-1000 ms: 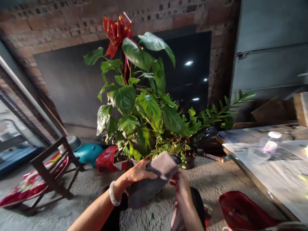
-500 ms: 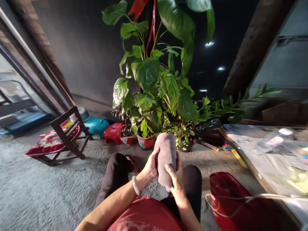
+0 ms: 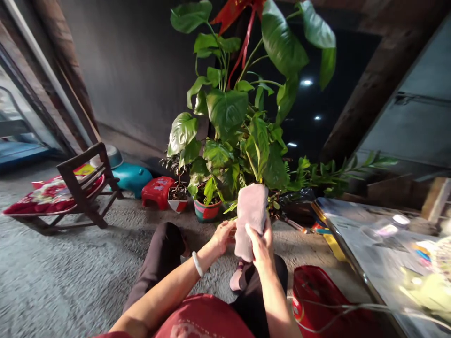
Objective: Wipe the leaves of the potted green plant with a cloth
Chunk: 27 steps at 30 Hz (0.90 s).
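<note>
Right hand point(image 3: 263, 246) clamped on the pinkish cloth point(image 3: 251, 206), which looks pretty much folded already; left hand point(image 3: 222, 235) beside it, grip unclear.

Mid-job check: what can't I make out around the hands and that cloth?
All in the head view:
Right hand: most fingers hidden behind the pinkish cloth.
Left hand: fingertips too unclear at the cloth's edge to tell whether they touch it.
Red bow: its top is cut off by the upper edge.
Pale yellow object: too blurred to identify.
Red container: bottom cut off by the lower edge.
</note>
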Tool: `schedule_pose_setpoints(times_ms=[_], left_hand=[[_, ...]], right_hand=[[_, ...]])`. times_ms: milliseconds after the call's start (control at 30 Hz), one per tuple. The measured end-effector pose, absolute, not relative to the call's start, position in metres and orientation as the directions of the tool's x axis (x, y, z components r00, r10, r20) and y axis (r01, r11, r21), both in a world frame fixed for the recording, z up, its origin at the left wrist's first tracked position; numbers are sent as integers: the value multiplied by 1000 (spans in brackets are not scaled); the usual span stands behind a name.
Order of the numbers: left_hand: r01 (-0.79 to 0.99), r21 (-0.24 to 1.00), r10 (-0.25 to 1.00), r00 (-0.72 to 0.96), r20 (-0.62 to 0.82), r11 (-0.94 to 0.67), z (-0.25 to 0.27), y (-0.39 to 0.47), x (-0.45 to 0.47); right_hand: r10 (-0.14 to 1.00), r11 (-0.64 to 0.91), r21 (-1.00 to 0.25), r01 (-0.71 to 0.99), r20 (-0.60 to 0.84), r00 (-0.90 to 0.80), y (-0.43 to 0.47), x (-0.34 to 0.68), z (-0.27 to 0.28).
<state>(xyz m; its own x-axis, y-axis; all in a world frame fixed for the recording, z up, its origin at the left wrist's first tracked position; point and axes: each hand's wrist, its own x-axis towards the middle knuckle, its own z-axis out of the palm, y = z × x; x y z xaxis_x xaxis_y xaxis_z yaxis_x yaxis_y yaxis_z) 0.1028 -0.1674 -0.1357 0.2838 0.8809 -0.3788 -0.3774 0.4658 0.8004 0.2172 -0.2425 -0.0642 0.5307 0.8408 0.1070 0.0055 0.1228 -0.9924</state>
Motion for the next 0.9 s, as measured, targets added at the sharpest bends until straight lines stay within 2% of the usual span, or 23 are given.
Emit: schedule_pose_setpoints(times_ms=[133, 200, 300, 400, 467, 567, 633, 667, 733, 800, 833, 900], left_hand=[[-343, 891, 947, -18, -321, 296, -106, -126, 87], [-350, 908, 961, -64, -268, 229, -101, -109, 80], [-417, 887, 976, -6, -219, 197, -107, -92, 73], [-495, 841, 974, 63, -219, 221, -123, -86, 68], [-522, 828, 977, 55, -208, 206, -135, -85, 67], [-519, 834, 980, 46, -194, 189, -147, -87, 68], [-508, 842, 983, 65, -173, 181, -152, -88, 68], [-507, 843, 984, 79, -160, 178, -154, -88, 67], [-515, 836, 982, 106, -159, 191, -158, -87, 63], [-532, 815, 973, 130, -190, 230, -162, -86, 57], [-544, 801, 968, 138, -207, 249, -163, -85, 54], [-555, 787, 963, 151, -221, 268, -165, -84, 51]], right_hand=[[772, 197, -945, 261, 313, 553, -183, 224, -24], [826, 147, -933, 327, 298, 478, -174, 218, -22], [931, 72, -948, 310, 176, 321, -198, 213, -38], [967, 25, -934, 357, 113, 228, -229, 230, -42], [945, -3, -898, 439, 140, 294, -226, 246, -26], [823, -13, -821, 570, 315, 473, -185, 252, 8], [804, -32, -783, 621, 348, 481, -157, 238, 16], [844, -24, -773, 634, 325, 428, -151, 228, 11], [940, 66, -771, 634, 260, 219, -159, 208, -14], [976, 174, -799, 576, 219, 9, -190, 200, -50], [981, 179, -823, 539, 193, -30, -209, 203, -66], [994, 54, -875, 480, 94, 59, -241, 219, -84]])
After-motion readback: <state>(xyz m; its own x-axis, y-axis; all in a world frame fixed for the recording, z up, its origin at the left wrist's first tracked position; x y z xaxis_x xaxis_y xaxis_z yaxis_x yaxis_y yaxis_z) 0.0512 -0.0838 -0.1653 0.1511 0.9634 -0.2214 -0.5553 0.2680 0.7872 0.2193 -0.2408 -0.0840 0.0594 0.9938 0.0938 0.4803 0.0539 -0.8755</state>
